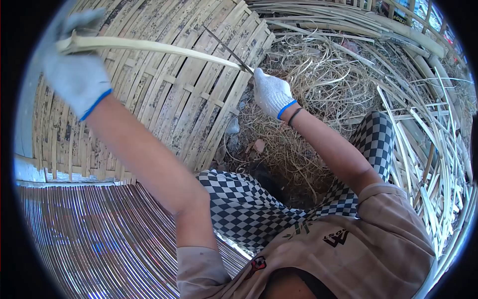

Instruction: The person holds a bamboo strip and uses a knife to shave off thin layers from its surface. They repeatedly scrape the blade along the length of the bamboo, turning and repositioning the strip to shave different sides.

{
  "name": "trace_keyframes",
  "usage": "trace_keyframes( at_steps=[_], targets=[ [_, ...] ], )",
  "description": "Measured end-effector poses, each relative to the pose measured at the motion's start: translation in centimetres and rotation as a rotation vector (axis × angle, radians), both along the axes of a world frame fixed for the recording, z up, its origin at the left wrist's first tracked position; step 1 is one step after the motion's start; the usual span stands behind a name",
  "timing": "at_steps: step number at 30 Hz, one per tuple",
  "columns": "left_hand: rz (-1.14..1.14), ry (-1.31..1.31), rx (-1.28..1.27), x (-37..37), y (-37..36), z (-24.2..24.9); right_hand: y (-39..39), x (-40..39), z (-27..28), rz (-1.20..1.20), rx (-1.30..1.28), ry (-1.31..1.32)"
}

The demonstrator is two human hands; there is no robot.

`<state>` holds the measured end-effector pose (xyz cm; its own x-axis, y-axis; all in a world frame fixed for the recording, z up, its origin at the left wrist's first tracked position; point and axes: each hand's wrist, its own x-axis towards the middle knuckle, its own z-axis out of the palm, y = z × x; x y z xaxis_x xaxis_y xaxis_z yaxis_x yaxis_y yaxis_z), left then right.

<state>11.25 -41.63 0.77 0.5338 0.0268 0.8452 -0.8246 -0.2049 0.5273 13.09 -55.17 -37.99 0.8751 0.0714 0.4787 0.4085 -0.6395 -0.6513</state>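
Note:
A pale bamboo strip [154, 46] spans between my two gloved hands, over a woven bamboo panel [164, 102]. Its thicker, knotted end lies in my left hand [77, 74], which is smeared by motion at the far left, with the fingers around the strip. My right hand [273, 93], also in a white glove with a blue cuff, is closed on a knife [226, 48]. The thin dark blade points up and left and crosses the strip near its right end. The knife's handle is hidden in the glove.
Curly bamboo shavings [323, 74] cover the ground ahead of my checkered trousers [239, 199]. Long split strips [428, 164] are heaped along the right, and bamboo poles [398, 32] lie at the back. A ribbed slatted surface [99, 234] fills the lower left.

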Motion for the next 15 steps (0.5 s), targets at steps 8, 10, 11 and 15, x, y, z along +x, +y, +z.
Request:
trace_keyframes(
  at_steps=[8,10,11,15],
  targets=[
    [-0.357,0.249,-0.069,4.5,-5.3,-8.4,-1.6,-0.7,5.1,0.041,-0.030,0.212],
    [-0.380,0.160,-0.171,5.3,-5.9,-8.2,-2.1,-2.2,8.4,0.022,0.080,0.123],
    [-0.372,0.160,-0.189,5.9,-5.9,-8.4,-2.1,-2.3,8.8,0.016,0.132,0.080],
    [-0.279,0.149,-0.147,6.7,-7.1,-8.5,0.0,1.4,1.9,0.002,-0.049,0.177]
  ],
)
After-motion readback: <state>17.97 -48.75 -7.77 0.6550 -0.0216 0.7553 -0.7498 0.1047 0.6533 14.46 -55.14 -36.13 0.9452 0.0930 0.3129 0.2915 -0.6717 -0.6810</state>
